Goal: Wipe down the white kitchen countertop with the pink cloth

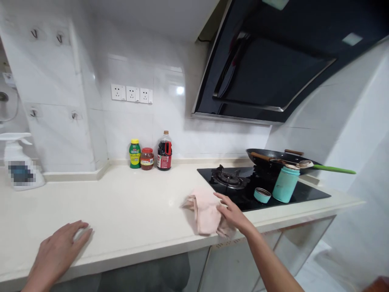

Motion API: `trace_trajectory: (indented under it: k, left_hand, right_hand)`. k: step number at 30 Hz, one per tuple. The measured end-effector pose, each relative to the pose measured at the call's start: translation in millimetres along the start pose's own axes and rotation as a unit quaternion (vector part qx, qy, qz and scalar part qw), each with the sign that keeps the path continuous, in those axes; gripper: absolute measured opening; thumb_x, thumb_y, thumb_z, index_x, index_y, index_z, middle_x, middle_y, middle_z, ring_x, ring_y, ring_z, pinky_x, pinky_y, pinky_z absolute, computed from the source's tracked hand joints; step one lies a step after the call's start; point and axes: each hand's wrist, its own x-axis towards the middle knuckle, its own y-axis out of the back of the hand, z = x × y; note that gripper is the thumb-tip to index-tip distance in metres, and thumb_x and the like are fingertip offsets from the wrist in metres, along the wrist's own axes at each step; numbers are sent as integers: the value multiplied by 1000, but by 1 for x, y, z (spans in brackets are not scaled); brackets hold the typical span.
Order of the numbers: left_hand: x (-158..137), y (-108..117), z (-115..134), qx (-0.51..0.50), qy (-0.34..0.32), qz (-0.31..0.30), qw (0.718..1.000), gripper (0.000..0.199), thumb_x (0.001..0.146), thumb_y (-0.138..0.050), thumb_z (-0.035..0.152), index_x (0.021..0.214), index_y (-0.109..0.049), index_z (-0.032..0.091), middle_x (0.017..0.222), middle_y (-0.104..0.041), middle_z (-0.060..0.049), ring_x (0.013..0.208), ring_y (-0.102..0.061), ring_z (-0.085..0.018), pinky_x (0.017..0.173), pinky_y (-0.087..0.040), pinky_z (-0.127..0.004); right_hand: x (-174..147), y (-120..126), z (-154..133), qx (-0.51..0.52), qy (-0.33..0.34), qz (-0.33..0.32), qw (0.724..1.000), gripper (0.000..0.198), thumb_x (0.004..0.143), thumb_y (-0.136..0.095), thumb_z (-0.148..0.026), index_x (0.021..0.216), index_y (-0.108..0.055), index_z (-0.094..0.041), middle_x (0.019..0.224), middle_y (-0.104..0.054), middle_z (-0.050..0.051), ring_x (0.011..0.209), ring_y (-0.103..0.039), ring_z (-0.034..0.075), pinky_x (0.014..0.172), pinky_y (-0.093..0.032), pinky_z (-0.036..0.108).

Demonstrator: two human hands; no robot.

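At the front of the counter, a pink cloth (pixel 207 213) lies in a loose, folded heap, with part of it at the counter's edge. My right hand (pixel 233 213) is at the cloth's right side, fingers stretched out and apart, their tips against or just over the fabric. No fingers are seen wrapped round it. On the left, my left hand (pixel 62 247) rests on the pale countertop (pixel 130 211) near the front edge. Its thumb is apart from the fingers and it holds nothing.
A black gas hob (pixel 240 202) carries a wok (pixel 261 154), a turquoise flask (pixel 285 184) and its cup-like lid (pixel 262 195). Along the wall stand a green bottle (pixel 135 156), a red-lidded jar (pixel 147 159) and a dark sauce bottle (pixel 164 156). A spray bottle (pixel 20 162) is far left.
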Motion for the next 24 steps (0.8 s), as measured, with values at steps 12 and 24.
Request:
trace_trajectory:
  k: [12, 24]
  left_hand:
    - [2, -3, -1, -3, 5, -7, 1000, 57, 91, -33, 60, 117, -69, 24, 135, -68, -8, 128, -58, -32, 104, -42, -45]
    - [1, -5, -3, 16, -5, 2, 1000, 57, 92, -31, 58, 118, -68, 23, 136, -66, -10, 129, -57, -30, 105, -42, -42]
  right_hand:
    - [-28, 7, 12, -184, 32, -178, 966, 84, 68, -55, -24, 151, -42, -25, 162, -22, 8, 148, -19, 27, 120, -26, 46]
    - [-4, 0, 28, -209, -35, -41, 976, 54, 85, -45, -24, 139, -48, -23, 102, -69, 6, 93, -65, 27, 79, -46, 33]
